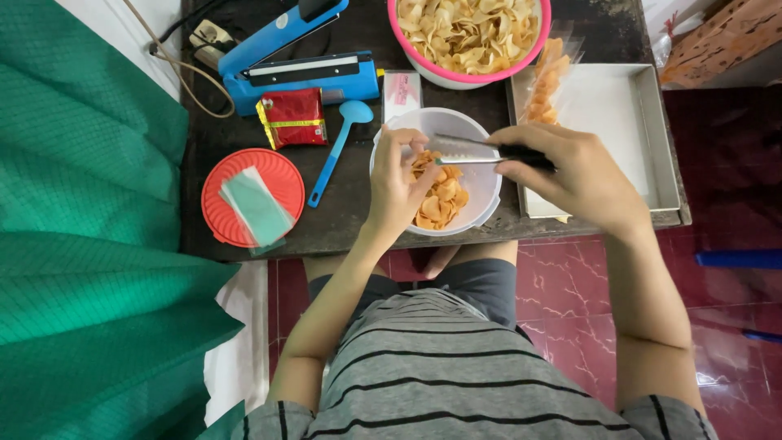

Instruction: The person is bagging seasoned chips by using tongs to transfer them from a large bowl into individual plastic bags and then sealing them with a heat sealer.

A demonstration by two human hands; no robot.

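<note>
The right hand (570,167) pinches shiny metal tongs (464,151), nearly shut, over the round white bowl (481,191). The left hand (397,183) curls around thin orange chips (440,204) inside. A pink tub (533,45) sits at twelve o'clock.

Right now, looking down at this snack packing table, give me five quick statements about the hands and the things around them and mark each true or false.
1. The right hand holds metal tongs over the white bowl. True.
2. The left hand rests on the red lid. False: it is at the white bowl, fingers on the chips.
3. The pink-rimmed basin is empty. False: it is heaped with pale chips.
4. A blue spoon lies between the red lid and the white bowl. True.
5. The blue heat sealer sits in the metal tray. False: it sits on the table, at the far left.
</note>
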